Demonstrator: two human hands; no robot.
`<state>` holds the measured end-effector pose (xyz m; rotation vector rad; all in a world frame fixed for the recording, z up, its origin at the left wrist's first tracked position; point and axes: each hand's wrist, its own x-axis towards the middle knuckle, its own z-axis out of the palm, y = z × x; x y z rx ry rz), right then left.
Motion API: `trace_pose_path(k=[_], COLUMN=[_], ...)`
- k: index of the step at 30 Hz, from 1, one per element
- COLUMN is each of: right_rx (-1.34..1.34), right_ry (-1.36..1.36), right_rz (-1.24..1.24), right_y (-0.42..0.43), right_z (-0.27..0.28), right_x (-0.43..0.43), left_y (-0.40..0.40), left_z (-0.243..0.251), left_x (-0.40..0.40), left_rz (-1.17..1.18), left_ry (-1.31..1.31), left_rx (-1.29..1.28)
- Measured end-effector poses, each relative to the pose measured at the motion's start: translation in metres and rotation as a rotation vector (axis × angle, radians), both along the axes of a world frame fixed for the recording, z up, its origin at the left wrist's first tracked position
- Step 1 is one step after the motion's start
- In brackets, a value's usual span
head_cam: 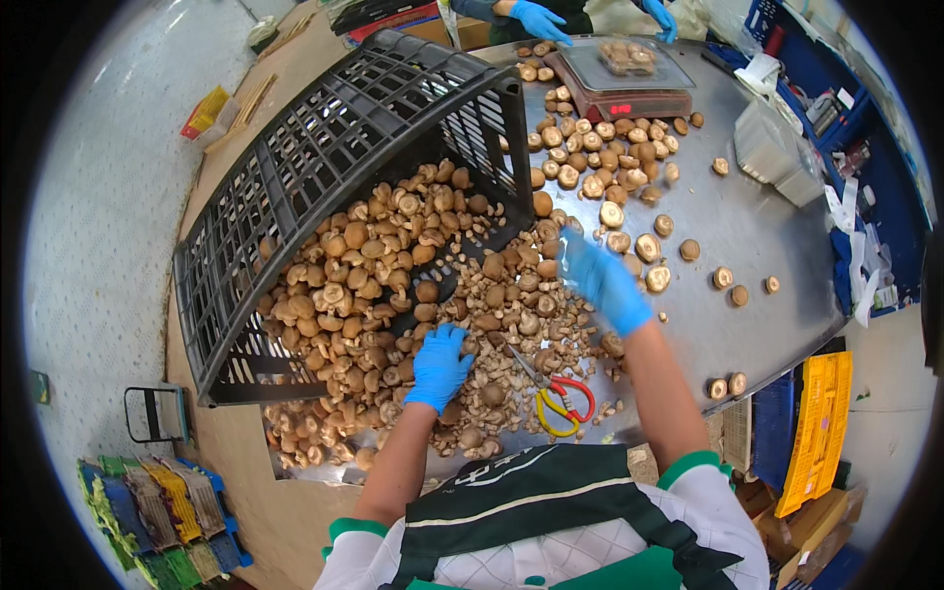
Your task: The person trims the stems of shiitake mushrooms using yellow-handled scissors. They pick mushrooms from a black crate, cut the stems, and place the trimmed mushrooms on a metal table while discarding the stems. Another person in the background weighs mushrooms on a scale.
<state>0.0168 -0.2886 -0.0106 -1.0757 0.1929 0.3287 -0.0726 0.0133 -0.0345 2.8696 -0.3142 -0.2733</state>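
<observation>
My left hand [441, 370], in a blue glove, rests palm down on a heap of brown shiitake mushrooms [369, 354], thumb apart from the fingers; its palm is hidden. To its right, my right hand [601, 279], gloved too, is blurred above the edge of the heap, and whether it holds a mushroom cannot be made out. The heap spreads out of a black plastic crate [295, 155] tipped on its side. Between my hands lie cut mushroom stems [483, 361] and scissors [564, 402] with one red and one yellow handle, blades on the stems.
Loose mushrooms [590, 162] lie across the steel table [759, 221]. A digital scale [627, 88] bears a clear tray of mushrooms [627, 57]. Opposite, another person's gloved hand [540, 21] is beside the scale. Stacked clear containers [774, 151] stand at the right, near blue bins [885, 169].
</observation>
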Motion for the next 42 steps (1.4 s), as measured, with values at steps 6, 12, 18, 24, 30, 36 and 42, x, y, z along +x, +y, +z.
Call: trace_pose_path(k=[6,12,18,24,30,36,42], right_rx=[-1.266,-1.371,-0.848,-0.652,-0.842,-0.860,-0.802], right_ry=[-0.368,-0.242,0.035,-0.312,-0.307,-0.456,-0.248], right_rz=[0.610,0.536,0.608,0.490,0.659,0.553,0.393], right_y=[0.043,0.045,0.019,0.035,0.048,0.055,0.058], right_z=[0.005,-0.038,-0.015,0.006,0.025,0.005,-0.009], right_x=[-0.176,-0.194,-0.175,-0.189,-0.179,-0.187,-0.199], left_y=[0.009,0.000,-0.003,-0.001,-0.010,-0.009,0.004], left_z=[0.012,0.021,0.024,0.029,0.046,0.047,0.044], left_x=[-0.028,-0.054,-0.074,-0.076,-0.080,-0.079,-0.063], left_rz=[0.541,0.655,0.737,0.670,0.669,0.656,0.711], left_ry=[0.223,0.607,0.584,0.464,0.436,0.486,0.490], left_rx=[-1.121,-1.543,-1.478,-1.328,-1.284,-1.229,-1.745])
